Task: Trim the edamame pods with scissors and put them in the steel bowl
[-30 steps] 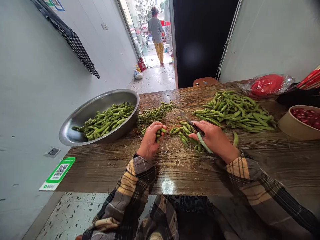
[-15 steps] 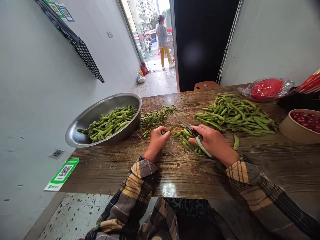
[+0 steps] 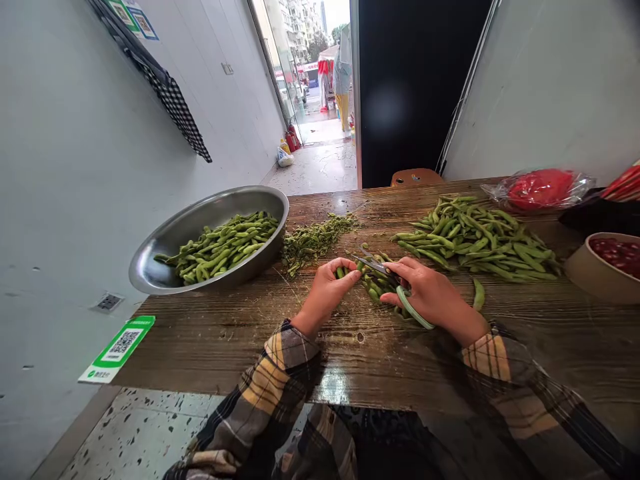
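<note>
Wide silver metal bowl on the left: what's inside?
A heap of slender green bean pods lies in the wide silver metal bowl, toward its right side; bare metal shows at the left. The heap covers the bottom beneath it, so whatever lies under the top pods is hidden.

Scissors w/ dark metal blades & pale-green looped handle [image 3: 379, 267] in R grip [image 3: 425, 288]: blades parted, tips pointing fwd-L, nr the held pods. A few plump green bean pods [image 3: 341, 273] in L grip [image 3: 331, 288], partly hidden by fingers, exact no. unclear. Small loose heap of green pods [image 3: 374, 294] on dark-brown wooden tabletop [image 3: 240, 340], under scissors, partly covered by R grip.
</note>
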{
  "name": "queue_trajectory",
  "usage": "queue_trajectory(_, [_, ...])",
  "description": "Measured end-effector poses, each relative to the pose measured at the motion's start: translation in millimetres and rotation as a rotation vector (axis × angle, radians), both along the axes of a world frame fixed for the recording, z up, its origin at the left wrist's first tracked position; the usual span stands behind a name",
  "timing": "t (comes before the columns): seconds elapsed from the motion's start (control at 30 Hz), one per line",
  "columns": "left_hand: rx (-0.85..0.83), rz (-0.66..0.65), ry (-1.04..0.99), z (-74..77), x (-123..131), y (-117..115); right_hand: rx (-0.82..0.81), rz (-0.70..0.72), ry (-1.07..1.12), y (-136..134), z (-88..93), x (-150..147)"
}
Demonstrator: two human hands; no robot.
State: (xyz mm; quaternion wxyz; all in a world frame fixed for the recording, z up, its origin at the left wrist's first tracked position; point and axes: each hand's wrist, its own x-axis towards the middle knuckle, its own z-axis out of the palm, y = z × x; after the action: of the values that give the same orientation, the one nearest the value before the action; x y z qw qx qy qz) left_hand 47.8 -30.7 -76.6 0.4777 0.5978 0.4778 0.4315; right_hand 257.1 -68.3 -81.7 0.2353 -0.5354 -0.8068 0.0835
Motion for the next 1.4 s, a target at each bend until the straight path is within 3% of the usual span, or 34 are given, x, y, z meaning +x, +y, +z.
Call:
queue_trajectory(0.27, [0.079,-0.079,0.022,1.8,1.8,-2.2,0.028,0.075,0.019,-1.5,-7.2,-3.7])
queue_trajectory(0.63, [0.114,-0.201,0.03,-10.8,-3.2,0.1,0.073,0.129,-0.02,-2.4,-23.5,0.4])
queue_trajectory(0.87, [0.119,-0.184,0.009,-6.5,-1.5,-0.3,0.067,0.098,-0.028,-3.5,-16.8,-2.2])
queue_trajectory(0.97, [0.034,-0.101,-0.089,-2.8,-1.0,-1.0,0.08,0.098,-0.025,-1.8,-12.7,-2.8])
queue_trajectory(1.13, [-0.253,-0.004,-0.384,0.1,-3.7,-0.3,0.123,-0.021,-0.021,-0.6,-8.2,-1.5])
queue_trajectory(1.4, [-0.364,-0.085,-0.552,-1.0,-3.6,-0.1,0.086,0.053,-0.021,-3.2,-3.4,-5.5])
